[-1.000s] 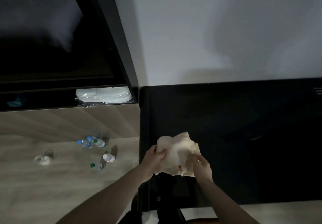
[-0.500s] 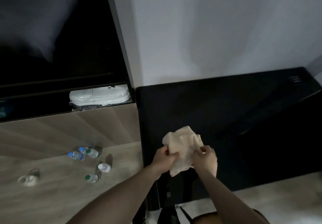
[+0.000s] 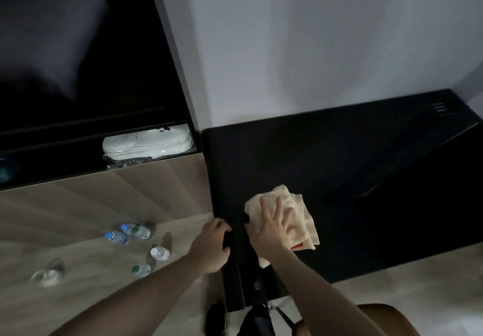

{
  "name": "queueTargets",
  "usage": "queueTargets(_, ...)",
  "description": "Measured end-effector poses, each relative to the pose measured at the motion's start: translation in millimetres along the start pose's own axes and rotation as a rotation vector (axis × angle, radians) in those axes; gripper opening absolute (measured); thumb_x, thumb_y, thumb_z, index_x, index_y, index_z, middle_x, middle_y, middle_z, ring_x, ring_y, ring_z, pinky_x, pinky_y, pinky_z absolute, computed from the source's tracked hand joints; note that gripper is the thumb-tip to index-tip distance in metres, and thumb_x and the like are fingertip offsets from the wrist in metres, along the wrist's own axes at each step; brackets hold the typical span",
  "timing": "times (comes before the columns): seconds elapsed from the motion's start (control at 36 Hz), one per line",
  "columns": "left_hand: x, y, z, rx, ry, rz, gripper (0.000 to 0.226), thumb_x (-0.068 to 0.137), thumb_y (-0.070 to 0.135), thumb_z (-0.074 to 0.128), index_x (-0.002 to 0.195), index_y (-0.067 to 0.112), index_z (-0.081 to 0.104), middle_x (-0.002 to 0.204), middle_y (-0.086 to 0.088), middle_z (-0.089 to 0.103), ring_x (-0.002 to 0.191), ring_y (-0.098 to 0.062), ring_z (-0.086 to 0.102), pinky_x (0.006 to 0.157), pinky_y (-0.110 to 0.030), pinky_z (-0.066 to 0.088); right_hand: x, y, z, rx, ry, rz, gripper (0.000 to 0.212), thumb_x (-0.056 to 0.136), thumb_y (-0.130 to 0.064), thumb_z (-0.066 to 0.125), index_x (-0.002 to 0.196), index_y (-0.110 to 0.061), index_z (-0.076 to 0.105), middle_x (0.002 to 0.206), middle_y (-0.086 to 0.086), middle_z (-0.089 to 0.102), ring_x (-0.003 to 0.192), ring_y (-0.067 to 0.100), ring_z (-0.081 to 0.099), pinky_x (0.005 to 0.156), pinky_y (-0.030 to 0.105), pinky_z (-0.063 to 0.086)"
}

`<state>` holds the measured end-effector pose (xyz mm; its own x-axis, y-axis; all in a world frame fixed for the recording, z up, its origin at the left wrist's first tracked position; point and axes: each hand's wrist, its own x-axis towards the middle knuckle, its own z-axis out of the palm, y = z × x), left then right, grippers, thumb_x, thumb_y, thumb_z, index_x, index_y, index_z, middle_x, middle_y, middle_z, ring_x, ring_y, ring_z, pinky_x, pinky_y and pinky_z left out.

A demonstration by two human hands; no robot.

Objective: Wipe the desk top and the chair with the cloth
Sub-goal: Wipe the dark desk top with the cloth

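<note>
The open shelf (image 3: pixel 146 152) holds a white wrapped bundle (image 3: pixel 147 142) (its dark printing is too small to read); bottles (image 3: pixel 130 233) lie on the floor; the cloth (image 3: pixel 304 220), bunched between both hands half a second ago, now lies on the black desk top (image 3: pixel 339 152) under the right hand (image 3: pixel 277 220), fingers spread flat; the left hand (image 3: pixel 213 248) curls over the desk's edge, apart from the cloth.

Two bare forearms enter from six o'clock, sleeveless as far as the picture's edge. The left hand (image 3: pixel 213 248) and right hand (image 3: pixel 274 224) carry no rings, watch, bracelet or gloves. Fingernails appear short, though dim light blurs detail.
</note>
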<state>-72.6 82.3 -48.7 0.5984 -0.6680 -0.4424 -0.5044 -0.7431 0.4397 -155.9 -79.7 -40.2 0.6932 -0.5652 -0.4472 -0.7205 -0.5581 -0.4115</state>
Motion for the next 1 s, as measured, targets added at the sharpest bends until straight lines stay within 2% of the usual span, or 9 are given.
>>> queueTargets(0.08, -1, -12, 1, 0.096, -0.094, 0.035, 0.064, 0.094, 0.030, 0.064, 0.153, 0.024, 0.040, 0.165, 0.005, 0.020, 0.147, -0.018, 0.029, 0.115, -0.033, 0.038, 22, 0, -5, 0.035, -0.016, 0.133, 0.072, 0.085, -0.065, 0.048, 0.145, -0.051, 0.010, 0.159, 0.006, -0.012, 0.145, 0.048, -0.003, 0.101, 0.068, 0.033)
queueTargets(0.14, 1, -14, 1, 0.100, -0.112, 0.049, 0.068, 0.094, 0.030, 0.066, 0.155, 0.024, 0.037, 0.168, 0.005, 0.014, 0.151, -0.018, 0.023, 0.117, -0.034, 0.036, 33, 7, -8, -0.011, -0.043, 0.146, 0.072, 0.087, -0.069, 0.043, 0.146, -0.052, 0.004, 0.161, 0.005, -0.019, 0.146, 0.049, -0.011, 0.104, 0.074, 0.025)
queueTargets(0.19, 2, -13, -1, 0.085, -0.126, 0.036, 0.070, 0.095, 0.029, 0.066, 0.157, 0.024, 0.034, 0.169, 0.007, 0.009, 0.153, -0.016, 0.018, 0.118, -0.035, 0.036, 40, 16, -7, -0.095, -0.059, 0.127, 0.075, 0.085, -0.075, 0.031, 0.146, -0.055, -0.006, 0.162, 0.001, -0.024, 0.146, 0.048, -0.024, 0.106, 0.079, 0.008)
queueTargets(0.25, 4, -11, -3, 0.069, -0.122, 0.012, 0.071, 0.095, 0.029, 0.065, 0.158, 0.024, 0.032, 0.170, 0.008, 0.006, 0.154, -0.015, 0.015, 0.119, -0.035, 0.035, 42, 23, -6, -0.142, -0.079, 0.107, 0.078, 0.086, -0.077, 0.025, 0.148, -0.054, -0.017, 0.161, -0.001, -0.030, 0.145, 0.045, -0.031, 0.109, 0.078, -0.002)
queueTargets(0.39, 5, -11, -8, 0.043, -0.141, -0.005, 0.073, 0.096, 0.025, 0.063, 0.160, 0.021, 0.028, 0.171, 0.007, 0.002, 0.156, -0.018, 0.012, 0.121, -0.037, 0.032, 14, 30, -4, -0.136, -0.123, 0.067, 0.082, 0.091, -0.075, 0.027, 0.152, -0.046, -0.018, 0.161, 0.003, -0.034, 0.145, 0.042, -0.035, 0.113, 0.072, -0.008)
queueTargets(0.5, 2, -14, -10, 0.095, -0.167, 0.025, 0.073, 0.096, 0.025, 0.060, 0.161, 0.020, 0.026, 0.172, 0.004, -0.001, 0.157, -0.020, 0.010, 0.121, -0.035, 0.030, -23, 31, 21, -0.132, -0.171, 0.109, 0.082, 0.084, -0.086, 0.013, 0.153, -0.050, -0.012, 0.161, 0.000, -0.036, 0.141, 0.045, -0.040, 0.108, 0.078, -0.011)
queueTargets(0.58, -6, -12, -12, 0.140, -0.214, 0.035, 0.073, 0.098, 0.022, 0.058, 0.163, 0.021, 0.023, 0.172, 0.007, -0.005, 0.157, -0.018, 0.008, 0.121, -0.035, 0.031, -52, 30, 40, -0.240, -0.247, 0.029, 0.069, 0.086, -0.077, 0.005, 0.151, -0.056, -0.007, 0.159, 0.003, -0.038, 0.132, 0.052, -0.048, 0.096, 0.083, -0.017)
queueTargets(0.69, -19, -11, -11, 0.206, -0.288, 0.061, 0.074, 0.100, 0.024, 0.056, 0.164, 0.024, 0.019, 0.172, 0.008, -0.005, 0.157, -0.021, 0.008, 0.121, -0.037, 0.031, -91, 20, 56, -0.057, -0.216, 0.173, 0.064, 0.101, -0.061, 0.009, 0.153, -0.045, -0.025, 0.156, 0.004, -0.045, 0.139, 0.039, -0.044, 0.107, 0.074, -0.018)
queueTargets(1.0, -30, 7, -11, 0.384, -0.393, 0.108, 0.072, 0.103, 0.029, 0.054, 0.164, 0.025, 0.015, 0.171, 0.008, -0.011, 0.158, -0.021, 0.003, 0.123, -0.038, 0.026, -127, 28, 68, -0.010, -0.226, 0.213, 0.067, 0.100, -0.051, 0.021, 0.152, -0.049, -0.022, 0.155, -0.003, -0.045, 0.140, 0.034, -0.044, 0.109, 0.074, -0.019)
